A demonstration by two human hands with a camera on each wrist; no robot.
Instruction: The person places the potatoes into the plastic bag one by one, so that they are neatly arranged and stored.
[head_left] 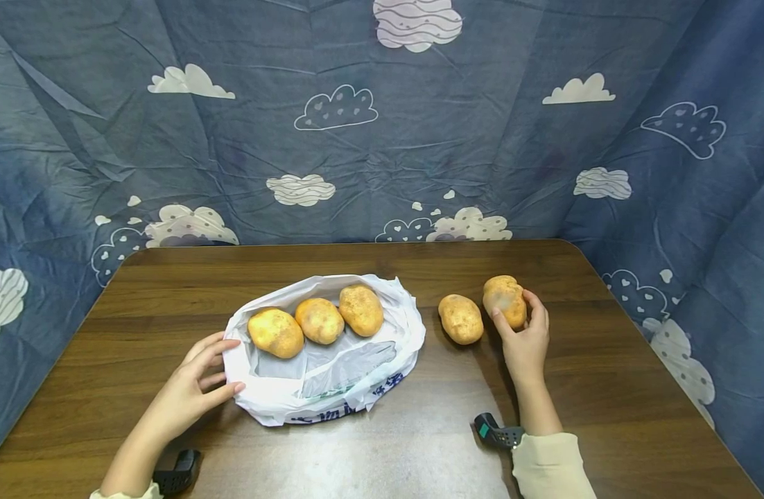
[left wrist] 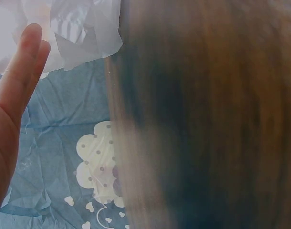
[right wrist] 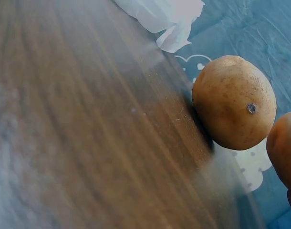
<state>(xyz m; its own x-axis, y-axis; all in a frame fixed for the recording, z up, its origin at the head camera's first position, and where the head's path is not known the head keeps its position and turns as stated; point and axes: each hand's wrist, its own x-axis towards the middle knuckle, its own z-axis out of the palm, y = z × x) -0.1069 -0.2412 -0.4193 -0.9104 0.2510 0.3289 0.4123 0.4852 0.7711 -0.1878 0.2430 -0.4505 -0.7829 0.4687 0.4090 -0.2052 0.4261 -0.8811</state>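
A white plastic bag [head_left: 257, 402] lies on its side on the table with its mouth spread wide. Three potatoes [head_left: 319, 321] sit in a row inside it. At the bag's left end, my left hand [head_left: 191, 388] touches the rim and wall, thumb and forefinger apart. The left wrist view shows an extended finger [left wrist: 28, 62] against the bag. Over on the right, my right hand [head_left: 527, 339] grips a potato [head_left: 504, 299] between thumb and fingers. Just left of it another potato [head_left: 460, 319] rests on the table, and the right wrist view shows this potato [right wrist: 233, 102] close up.
The brown wooden table [head_left: 419, 443] spans the lower view. Behind it hangs a blue curtain [head_left: 257, 152] with cloud prints, reaching the table's back edge. Black wrist devices [head_left: 496, 431] are worn on both arms.
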